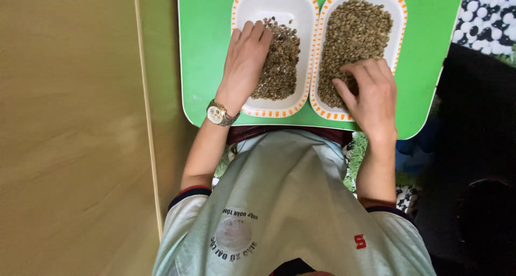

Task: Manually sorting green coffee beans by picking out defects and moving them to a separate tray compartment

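Looks like mid-sorting here. Two white dishes with orange-dashed rims are set side by side on a green tray (204, 66). The left hand (244, 61) is laid flat, fingers together, on the darker beans (282, 66) in the left dish (269, 7). The right hand (371, 90) is curled over the greenish beans (357, 28) at about 6 o'clock of the fuller right dish (400, 23); a pinch can't be confirmed. A picked bean would probably need carrying toward 9 o'clock next.
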